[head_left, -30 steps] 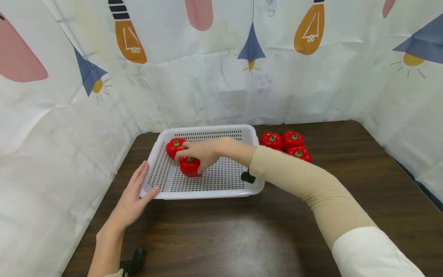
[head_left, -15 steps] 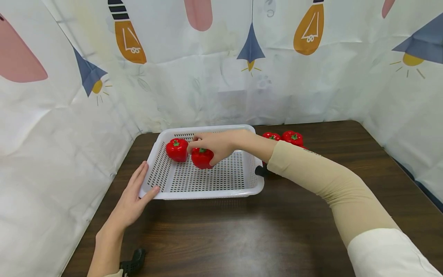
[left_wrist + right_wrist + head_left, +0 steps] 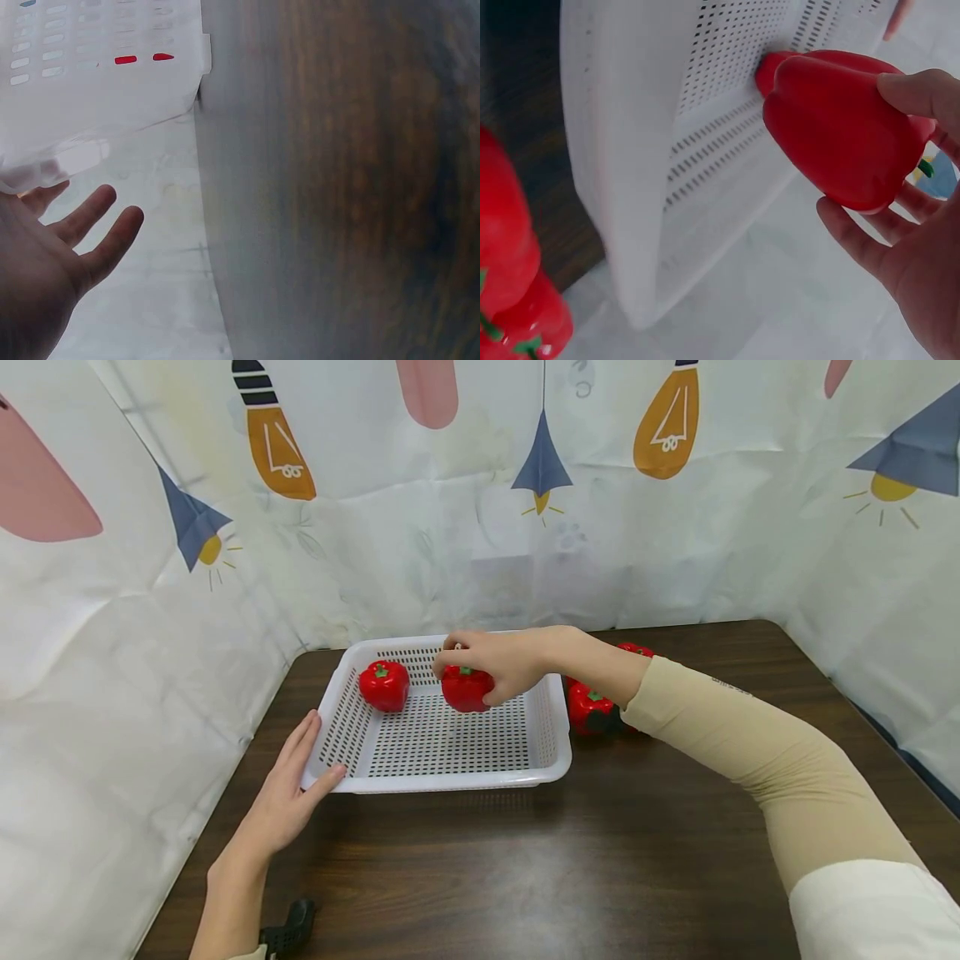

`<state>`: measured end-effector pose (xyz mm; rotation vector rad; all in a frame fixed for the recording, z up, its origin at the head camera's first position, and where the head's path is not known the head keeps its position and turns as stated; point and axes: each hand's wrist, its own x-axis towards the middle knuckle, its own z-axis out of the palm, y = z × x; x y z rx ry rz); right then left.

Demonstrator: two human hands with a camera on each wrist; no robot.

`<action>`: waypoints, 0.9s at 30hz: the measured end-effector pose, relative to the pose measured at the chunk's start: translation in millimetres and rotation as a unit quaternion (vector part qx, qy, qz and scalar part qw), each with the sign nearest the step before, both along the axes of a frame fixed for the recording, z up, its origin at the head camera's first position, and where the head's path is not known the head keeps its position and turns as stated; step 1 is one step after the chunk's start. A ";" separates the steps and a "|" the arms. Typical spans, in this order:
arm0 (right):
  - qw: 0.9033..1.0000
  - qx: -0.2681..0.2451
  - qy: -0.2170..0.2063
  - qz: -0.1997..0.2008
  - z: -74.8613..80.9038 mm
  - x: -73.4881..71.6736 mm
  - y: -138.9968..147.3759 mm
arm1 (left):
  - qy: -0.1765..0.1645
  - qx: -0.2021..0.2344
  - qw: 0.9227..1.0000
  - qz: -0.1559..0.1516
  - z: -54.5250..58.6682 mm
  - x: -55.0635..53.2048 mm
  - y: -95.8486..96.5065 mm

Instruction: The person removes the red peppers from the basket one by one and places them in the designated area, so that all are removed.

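Note:
My right hand (image 3: 498, 660) grips a red bell pepper (image 3: 467, 690) from above, over the white perforated basket (image 3: 450, 781). In the right wrist view the held pepper (image 3: 847, 127) lies between thumb and fingers, its green stem toward the palm. Another red bell pepper (image 3: 384, 686) sits in the basket's left part, stem up. My left hand (image 3: 288, 785) rests against the basket's front left corner, fingers straight along the side and thumb on the front rim. In the left wrist view its fingers (image 3: 112, 244) are spread beside the basket wall.
More red bell peppers (image 3: 589, 708) stand on the dark wooden table (image 3: 480, 877) just right of the basket, partly hidden by my right forearm. A white printed curtain (image 3: 420, 560) hangs behind and to the left of the table.
My right hand has lifted the bell pepper and carried it rightward and back over the basket, away from the other one. My left hand has stayed put.

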<state>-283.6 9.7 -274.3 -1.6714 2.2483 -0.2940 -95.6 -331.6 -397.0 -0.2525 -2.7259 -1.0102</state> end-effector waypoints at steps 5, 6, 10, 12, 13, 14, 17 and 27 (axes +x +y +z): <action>1.000 -0.009 0.005 -0.015 5.1 -1.3 21.3 | -0.004 0.002 1.000 -0.001 0.5 -0.3 0.8; 1.000 -0.012 0.006 -0.018 6.1 -1.5 25.7 | -0.003 0.001 1.000 -0.001 0.6 -0.1 0.9; 0.999 -0.025 0.010 -0.038 9.6 -2.1 43.7 | -0.001 -0.001 1.000 0.000 0.9 0.9 1.0; 0.998 -0.030 0.009 -0.048 11.7 -2.2 52.7 | 0.002 -0.003 1.000 -0.001 1.0 1.2 1.0; 0.998 -0.032 0.010 -0.052 12.7 -2.4 56.8 | 0.003 -0.004 1.000 -0.001 1.0 1.3 1.0; 0.998 -0.034 0.012 -0.055 13.9 -2.7 60.9 | 0.003 -0.004 1.000 -0.001 1.0 1.3 1.0; 0.997 -0.039 0.018 -0.062 17.0 -3.6 72.8 | 0.000 -0.002 1.000 0.000 0.9 1.4 1.0; 0.995 -0.059 0.015 -0.080 24.3 -7.2 111.9 | -0.012 -0.001 1.000 0.002 2.2 1.1 1.0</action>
